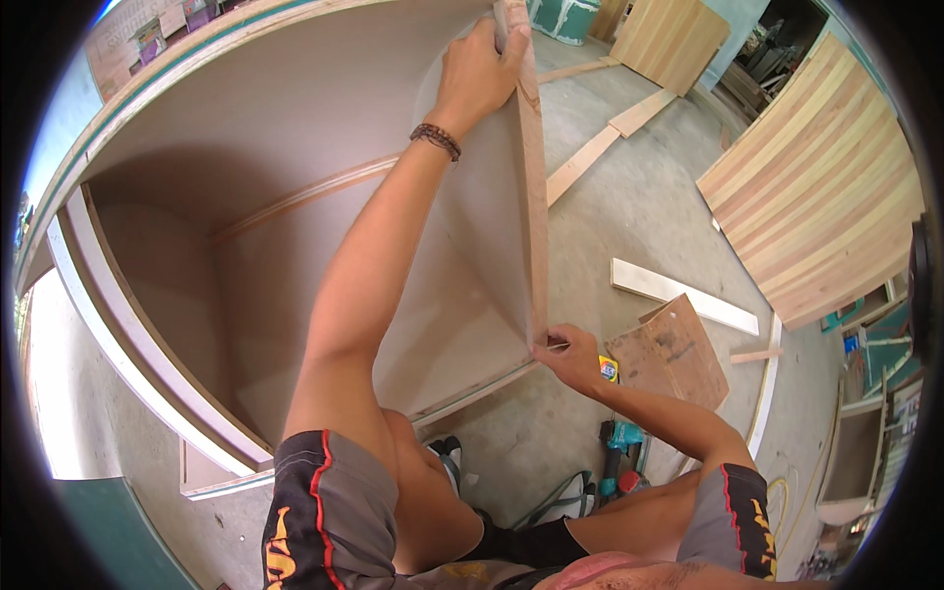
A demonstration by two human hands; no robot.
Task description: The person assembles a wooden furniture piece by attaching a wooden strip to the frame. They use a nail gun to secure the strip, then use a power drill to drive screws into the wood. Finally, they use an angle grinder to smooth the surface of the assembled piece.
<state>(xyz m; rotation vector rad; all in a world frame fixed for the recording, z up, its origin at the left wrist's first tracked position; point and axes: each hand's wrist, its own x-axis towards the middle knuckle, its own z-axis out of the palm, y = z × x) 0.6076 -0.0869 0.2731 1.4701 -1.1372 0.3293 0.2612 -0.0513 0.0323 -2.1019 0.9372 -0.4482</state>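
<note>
A large open cabinet carcass (324, 246) with pale inner walls lies in front of me. A long wooden strip (532, 197) runs along its right edge. My left hand (479, 74) reaches across the opening and is closed round the strip's far end. At the strip's near end, by the cabinet's corner, my right hand (570, 359) is pinched. Something thin and pale shows between its fingers, too small to name. Right beside that hand is a yellow tape measure (609, 370), partly covered; I cannot tell whether it touches the hand.
On the concrete floor lie a brown board (669, 354), a white strip (683, 295) and a teal and black power tool (619, 452) near my legs. Striped wooden panels (816, 187) stand at the right and far back (672, 44). A green panel (118, 536) is at the lower left.
</note>
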